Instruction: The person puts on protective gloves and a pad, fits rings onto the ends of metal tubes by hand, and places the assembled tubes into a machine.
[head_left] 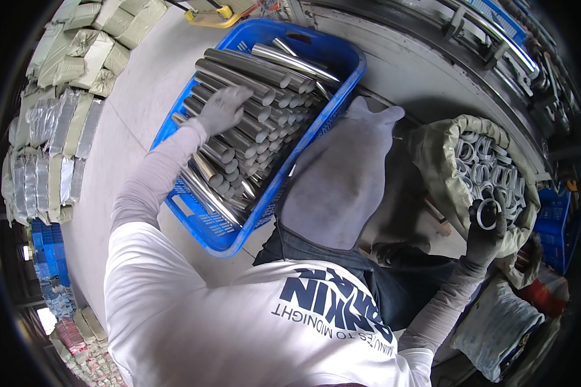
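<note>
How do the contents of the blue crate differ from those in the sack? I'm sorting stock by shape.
The blue crate holds long metal tubes lying stacked on their sides; the sack holds short rings piled loosely. The left hand rests flat on the tubes, while the right hand grips one ring. Both are silvery, hollow and round.

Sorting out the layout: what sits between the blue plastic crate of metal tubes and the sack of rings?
In the head view, a grey cloth-covered shape sits between crate and sack.
</note>
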`<action>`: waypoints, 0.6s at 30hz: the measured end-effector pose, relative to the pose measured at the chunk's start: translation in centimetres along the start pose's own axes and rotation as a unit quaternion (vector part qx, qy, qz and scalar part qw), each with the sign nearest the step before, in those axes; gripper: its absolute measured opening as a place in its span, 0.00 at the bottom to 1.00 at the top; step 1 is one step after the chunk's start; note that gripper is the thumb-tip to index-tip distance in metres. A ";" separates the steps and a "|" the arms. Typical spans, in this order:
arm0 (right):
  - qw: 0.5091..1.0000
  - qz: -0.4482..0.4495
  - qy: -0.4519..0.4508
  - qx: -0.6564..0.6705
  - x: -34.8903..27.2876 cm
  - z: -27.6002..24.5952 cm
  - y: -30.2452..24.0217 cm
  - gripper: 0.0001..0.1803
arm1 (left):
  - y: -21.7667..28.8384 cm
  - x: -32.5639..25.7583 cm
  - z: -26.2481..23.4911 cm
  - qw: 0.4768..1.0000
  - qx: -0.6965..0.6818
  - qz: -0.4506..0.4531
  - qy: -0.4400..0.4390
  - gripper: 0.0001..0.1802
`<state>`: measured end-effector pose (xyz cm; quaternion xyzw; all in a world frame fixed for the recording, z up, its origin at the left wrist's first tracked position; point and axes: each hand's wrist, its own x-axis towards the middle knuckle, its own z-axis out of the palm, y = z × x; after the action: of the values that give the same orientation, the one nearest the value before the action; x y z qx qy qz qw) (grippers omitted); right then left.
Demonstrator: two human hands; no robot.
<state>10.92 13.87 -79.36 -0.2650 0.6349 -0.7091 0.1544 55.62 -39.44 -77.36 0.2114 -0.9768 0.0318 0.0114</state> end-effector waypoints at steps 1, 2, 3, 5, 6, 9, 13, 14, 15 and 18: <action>0.991 -0.046 -0.012 -0.123 0.1 0.7 -0.6 0.26 | 0.0 -2.1 0.1 1.000 -0.002 -0.003 -0.002 0.30; 0.965 -0.092 -0.024 -0.244 -0.2 1.4 -1.2 0.27 | 0.2 -4.2 0.0 1.000 -0.008 -0.019 -0.004 0.30; 0.965 -0.091 -0.028 -0.245 -0.7 2.1 -1.5 0.27 | 0.3 -6.2 0.0 0.999 -0.014 -0.034 -0.008 0.31; 0.973 -0.106 -0.009 -0.203 -1.5 3.4 -2.1 0.31 | -1.0 -10.3 0.4 0.999 0.008 -0.048 -0.005 0.32; 0.973 -0.106 -0.012 -0.204 -1.8 3.3 -1.6 0.31 | -1.5 -12.1 0.8 0.998 0.031 -0.059 -0.003 0.32; 0.924 0.124 -0.060 0.356 -1.7 2.1 -1.0 0.29 | -2.0 -13.9 3.0 0.991 0.100 -0.075 -0.040 0.37; 0.964 -0.153 0.113 -0.185 -3.0 5.3 1.8 0.33 | -3.1 -12.4 6.9 0.992 0.006 -0.127 -0.007 0.41; 0.964 -0.122 0.063 -0.229 -3.0 6.0 1.1 0.37 | -1.9 -12.1 5.7 0.991 0.063 -0.120 0.016 0.39; 0.961 -0.086 0.008 -0.263 -2.5 7.1 0.5 0.43 | -1.7 -12.6 3.9 0.991 0.083 -0.095 0.033 0.36; 0.837 0.254 -0.031 0.485 -0.5 10.0 -1.6 0.32 | -3.5 -11.6 0.5 0.984 0.116 -0.103 0.089 0.36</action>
<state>17.24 6.20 -77.35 -0.0077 0.2499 -0.8534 0.4574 67.61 -37.89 -78.06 0.3066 -0.9348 0.1620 0.0769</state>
